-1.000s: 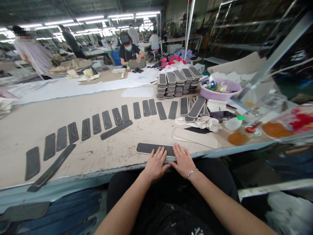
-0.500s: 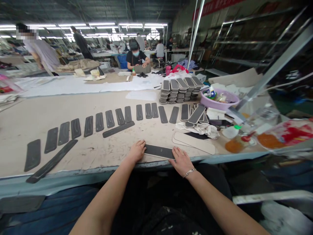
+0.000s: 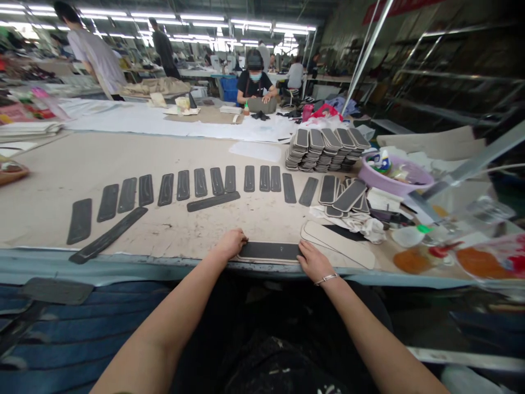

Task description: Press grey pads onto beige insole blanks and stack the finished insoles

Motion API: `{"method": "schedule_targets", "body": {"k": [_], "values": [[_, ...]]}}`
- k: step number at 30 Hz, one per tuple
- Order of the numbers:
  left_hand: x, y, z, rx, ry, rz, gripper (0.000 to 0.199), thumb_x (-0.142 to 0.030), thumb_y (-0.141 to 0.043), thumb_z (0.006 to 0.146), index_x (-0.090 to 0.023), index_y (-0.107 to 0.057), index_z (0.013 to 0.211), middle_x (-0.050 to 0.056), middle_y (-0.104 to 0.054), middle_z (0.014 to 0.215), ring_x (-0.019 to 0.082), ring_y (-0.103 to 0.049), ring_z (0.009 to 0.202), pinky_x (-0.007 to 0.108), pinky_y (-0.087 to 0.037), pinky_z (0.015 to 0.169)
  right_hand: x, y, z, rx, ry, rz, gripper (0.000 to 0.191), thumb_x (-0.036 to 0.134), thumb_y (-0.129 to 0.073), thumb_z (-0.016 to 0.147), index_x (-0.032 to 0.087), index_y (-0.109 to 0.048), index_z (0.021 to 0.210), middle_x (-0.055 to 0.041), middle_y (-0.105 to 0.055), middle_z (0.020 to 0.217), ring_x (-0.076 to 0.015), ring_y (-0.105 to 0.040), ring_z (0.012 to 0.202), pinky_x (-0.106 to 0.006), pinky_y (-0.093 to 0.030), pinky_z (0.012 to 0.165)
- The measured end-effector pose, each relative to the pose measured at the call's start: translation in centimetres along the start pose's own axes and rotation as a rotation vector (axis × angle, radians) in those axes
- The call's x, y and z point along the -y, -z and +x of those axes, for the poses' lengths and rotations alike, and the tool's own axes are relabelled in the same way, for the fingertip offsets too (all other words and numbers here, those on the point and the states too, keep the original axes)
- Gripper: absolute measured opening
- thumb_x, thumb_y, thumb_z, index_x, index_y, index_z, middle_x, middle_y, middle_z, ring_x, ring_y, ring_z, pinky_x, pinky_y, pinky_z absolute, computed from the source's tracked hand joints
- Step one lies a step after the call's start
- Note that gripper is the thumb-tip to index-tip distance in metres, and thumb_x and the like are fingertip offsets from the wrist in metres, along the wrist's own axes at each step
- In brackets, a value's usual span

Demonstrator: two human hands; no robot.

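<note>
A long dark grey strip [image 3: 268, 251] with rounded corners and a pale border underneath lies near the table's front edge, roughly parallel to it. My left hand [image 3: 231, 244] is closed on its left end, fingertips at the corner. At the opposite end, my right hand [image 3: 316, 262] grips the strip with bent fingers; the thumb is partly hidden. Just right of that hand lie long cream-coloured pieces [image 3: 346, 249], overlapping a black piece [image 3: 344, 232].
Several short dark pieces [image 3: 165, 189] lie in a curved row, with longer strips [image 3: 109, 235] in front. Behind at right are stacked pieces [image 3: 315, 148] and a purple basin [image 3: 396, 183]. Bottles of amber liquid [image 3: 412, 259] stand at the right edge. A co-worker [image 3: 255, 82] sits across the table.
The view has turned, so the table's contents appear shifted right. The strip now lies straighter along the edge. My right hand's fingers have gone from flatter on top to bent round its end.
</note>
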State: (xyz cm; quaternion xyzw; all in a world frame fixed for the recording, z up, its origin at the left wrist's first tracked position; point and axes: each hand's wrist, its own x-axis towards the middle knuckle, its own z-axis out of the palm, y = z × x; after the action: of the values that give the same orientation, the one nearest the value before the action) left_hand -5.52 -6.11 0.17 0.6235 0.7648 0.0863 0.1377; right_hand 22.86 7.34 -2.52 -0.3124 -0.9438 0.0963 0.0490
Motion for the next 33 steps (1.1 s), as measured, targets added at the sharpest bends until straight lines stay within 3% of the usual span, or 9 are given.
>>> {"method": "schedule_targets", "body": {"k": [16, 19, 23, 25, 30, 33], "values": [[0.1, -1.2, 0.0, -0.082, 0.057, -0.105, 0.026, -0.015, -0.046, 0.077, -0.018, -0.071, 0.085, 0.005, -0.063, 0.087, 0.016, -0.058, 0.082, 0.025, -0.043, 0.077, 0.3, 0.1, 0.0, -0.011, 0.024, -0.026, 0.046, 0.026, -0.037, 0.084, 0.006, -0.048, 0.124, -0.0135, -0.042, 0.133, -0.0232, -0.033, 0.125, -0.037, -0.027, 0.106], [-0.1, -1.0, -0.3, -0.12, 0.062, -0.13, 0.025, -0.016, -0.047, 0.077, -0.018, -0.07, 0.085, 0.005, -0.063, 0.088, 0.015, -0.058, 0.083, 0.024, -0.044, 0.079, 0.3, 0.9, 0.5, -0.008, 0.005, 0.002, 0.046, 0.027, -0.041, 0.082, 0.009, -0.048, 0.124, -0.0131, -0.046, 0.129, -0.0232, -0.037, 0.121, -0.036, -0.029, 0.104], [-0.1, -1.5, -1.1, -0.221, 0.035, -0.163, 0.028, -0.023, -0.042, 0.081, -0.016, -0.068, 0.09, 0.007, -0.061, 0.089, 0.016, -0.059, 0.086, 0.026, -0.046, 0.08, 0.8, 2.8, 1.4, 0.024, -0.083, 0.023, 0.06, 0.033, -0.053, 0.077, 0.012, -0.038, 0.131, -0.0129, -0.051, 0.119, -0.0228, -0.044, 0.11, -0.034, -0.035, 0.095], [0.6, -2.0, -1.0, -0.29, 0.075, -0.271, 0.028, -0.029, -0.043, 0.08, -0.019, -0.067, 0.089, 0.005, -0.062, 0.092, 0.016, -0.059, 0.087, 0.028, -0.046, 0.082, 1.0, 3.6, 2.1, 0.062, -0.099, 0.019, 0.061, 0.04, -0.061, 0.07, 0.016, -0.046, 0.125, -0.011, -0.054, 0.11, -0.0235, -0.047, 0.104, -0.033, -0.038, 0.089], [2.2, -2.7, -0.4, -0.322, 0.121, -0.38, 0.029, -0.041, -0.046, 0.077, -0.023, -0.066, 0.087, 0.002, -0.065, 0.094, 0.019, -0.06, 0.089, 0.031, -0.047, 0.081, 1.1, 3.7, 3.4, 0.186, -0.173, 0.071, 0.066, 0.049, -0.076, 0.046, 0.019, -0.06, 0.103, -0.0078, -0.058, 0.098, -0.0221, -0.054, 0.088, -0.03, -0.042, 0.075], [2.0, -2.3, -0.6, -0.381, 0.158, -0.376, 0.029, -0.043, -0.046, 0.076, -0.024, -0.066, 0.085, 0.002, -0.066, 0.091, 0.019, -0.06, 0.087, 0.03, -0.047, 0.08, 0.8, 3.7, 3.4, 0.252, -0.103, 0.227, 0.036, 0.046, -0.069, 0.06, 0.02, -0.066, 0.085, -0.0018, -0.062, 0.081, -0.0168, -0.056, 0.078, -0.024, -0.041, 0.068]]}}
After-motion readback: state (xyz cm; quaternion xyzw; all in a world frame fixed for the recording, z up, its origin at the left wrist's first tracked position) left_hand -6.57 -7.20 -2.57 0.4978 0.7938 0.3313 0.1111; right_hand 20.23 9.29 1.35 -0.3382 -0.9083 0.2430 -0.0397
